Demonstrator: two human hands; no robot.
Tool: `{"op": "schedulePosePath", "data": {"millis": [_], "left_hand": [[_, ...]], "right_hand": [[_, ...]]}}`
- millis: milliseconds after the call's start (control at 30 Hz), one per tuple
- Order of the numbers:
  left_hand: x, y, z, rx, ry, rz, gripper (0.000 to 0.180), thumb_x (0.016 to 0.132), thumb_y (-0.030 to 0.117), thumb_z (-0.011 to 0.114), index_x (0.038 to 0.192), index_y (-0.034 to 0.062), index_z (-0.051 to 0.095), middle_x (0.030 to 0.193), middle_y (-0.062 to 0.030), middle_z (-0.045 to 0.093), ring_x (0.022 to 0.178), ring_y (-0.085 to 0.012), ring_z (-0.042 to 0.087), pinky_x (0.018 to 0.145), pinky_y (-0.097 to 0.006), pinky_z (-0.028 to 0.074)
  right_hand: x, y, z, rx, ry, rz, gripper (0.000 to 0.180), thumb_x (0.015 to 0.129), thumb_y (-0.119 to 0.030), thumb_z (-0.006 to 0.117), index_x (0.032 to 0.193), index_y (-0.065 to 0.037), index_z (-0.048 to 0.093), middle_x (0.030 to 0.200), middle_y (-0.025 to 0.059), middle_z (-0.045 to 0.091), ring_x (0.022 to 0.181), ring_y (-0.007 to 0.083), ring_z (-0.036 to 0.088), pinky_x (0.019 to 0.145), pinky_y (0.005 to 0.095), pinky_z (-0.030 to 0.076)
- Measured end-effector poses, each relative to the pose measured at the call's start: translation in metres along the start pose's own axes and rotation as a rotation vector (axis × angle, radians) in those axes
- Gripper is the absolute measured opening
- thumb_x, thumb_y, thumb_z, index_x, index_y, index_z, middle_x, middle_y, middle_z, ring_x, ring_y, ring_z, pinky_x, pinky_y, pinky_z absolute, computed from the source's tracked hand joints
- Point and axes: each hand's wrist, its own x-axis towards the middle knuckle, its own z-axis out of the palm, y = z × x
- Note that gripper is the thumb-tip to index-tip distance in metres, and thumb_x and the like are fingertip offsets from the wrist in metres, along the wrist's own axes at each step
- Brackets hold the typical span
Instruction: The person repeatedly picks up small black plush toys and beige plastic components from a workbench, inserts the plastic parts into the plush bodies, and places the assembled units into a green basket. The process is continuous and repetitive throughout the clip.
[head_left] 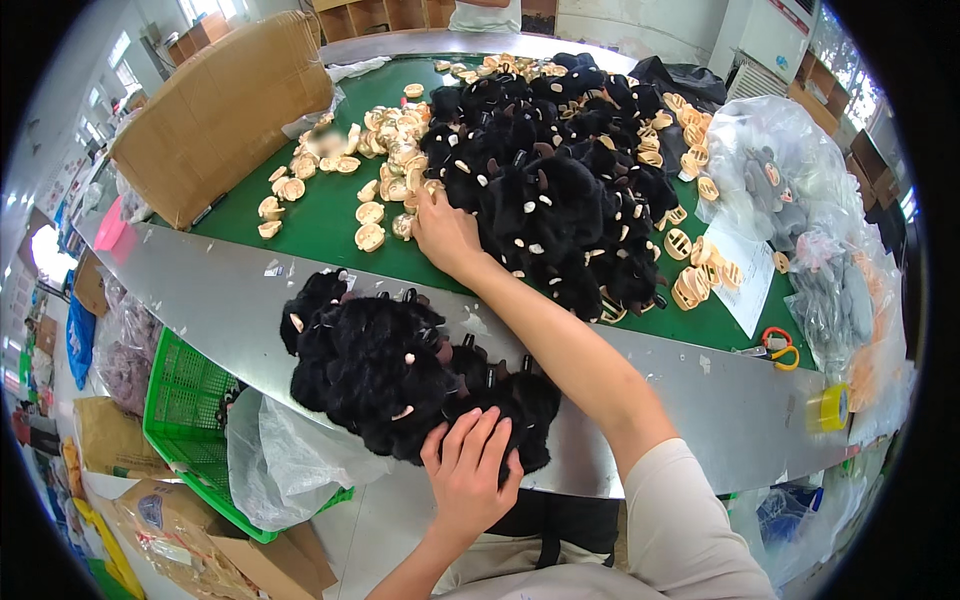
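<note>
Hands | left hand [468,470] spread flat on near black plush toys [385,370] at tabletop [220,300] edge | right hand [443,232] open, fingertips at far plush heap [545,190] | likely soft, light, squashy: pinch the body

A small heap of plush toys [385,375] lies on the near metal edge of the table [700,400], with the left hand [470,475] on its near side. Behind it, a larger pile of plush toys [550,180] sits on the table mat [320,225], the right hand [445,232] at its left edge among scattered moulded face pieces [385,140]. A cardboard box [225,110] stands far left, bagged plush toys [790,200] lie right, and a mesh crate [190,410] sits below the table's left.
</note>
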Motion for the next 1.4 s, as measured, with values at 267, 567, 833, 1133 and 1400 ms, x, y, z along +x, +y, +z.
{"op": "schedulePosePath", "data": {"millis": [267,567,833,1133,1400], "left_hand": [[-0.003,-0.004,0.005,-0.017,0.019,0.016,0.035,0.075,0.017,0.068,0.108,0.0053,0.067,0.121,-0.0084,0.065,0.117,-0.0273,0.055,0.101,-0.046,0.034],[-0.009,-0.004,-0.002,-0.081,0.055,0.040,0.042,0.077,0.020,0.064,0.116,0.0040,0.066,0.126,-0.0112,0.062,0.119,-0.0282,0.054,0.104,-0.047,0.033],[-0.012,0.039,-0.014,-0.359,-0.076,0.203,0.037,0.078,0.018,0.064,0.111,0.0022,0.069,0.124,-0.0136,0.064,0.115,-0.0286,0.059,0.104,-0.045,0.037],[-0.008,0.048,-0.002,-0.358,-0.126,0.105,0.051,0.076,0.013,0.069,0.125,-0.0009,0.059,0.128,-0.0171,0.060,0.118,-0.0326,0.056,0.103,-0.045,0.037],[0.001,0.062,-0.007,-1.461,-0.207,-0.464,0.051,0.082,0.023,0.077,0.119,-0.0043,0.054,0.105,-0.0047,0.059,0.099,-0.0124,0.054,0.091,-0.028,0.043]], "right_hand": [[-0.025,0.011,-0.007,0.071,0.119,-0.182,0.022,0.085,-0.020,0.070,0.095,-0.002,0.061,0.108,0.0161,0.056,0.077,0.0344,0.064,0.072,0.0441,0.055],[-0.118,0.006,-0.147,0.211,0.151,-0.177,0.010,0.074,0.000,0.055,0.082,-0.006,0.058,0.083,0.0108,0.058,0.067,0.0293,0.063,0.062,0.0387,0.052],[-0.172,0.080,-0.184,-0.191,-0.005,0.244,0.032,0.079,-0.030,0.077,0.093,-0.003,0.067,0.096,0.0106,0.060,0.078,0.0287,0.066,0.071,0.0413,0.052],[-0.229,0.036,-0.229,0.605,-0.035,0.447,0.013,0.088,-0.010,0.069,0.085,-0.001,0.060,0.084,-0.0016,0.056,0.072,0.0054,0.052,0.062,0.0233,0.041],[-0.315,-0.042,-0.258,0.331,0.101,-0.028,0.021,0.071,-0.008,0.078,0.084,-0.005,0.062,0.084,0.0098,0.059,0.059,0.0236,0.056,0.053,0.0298,0.046]]}}
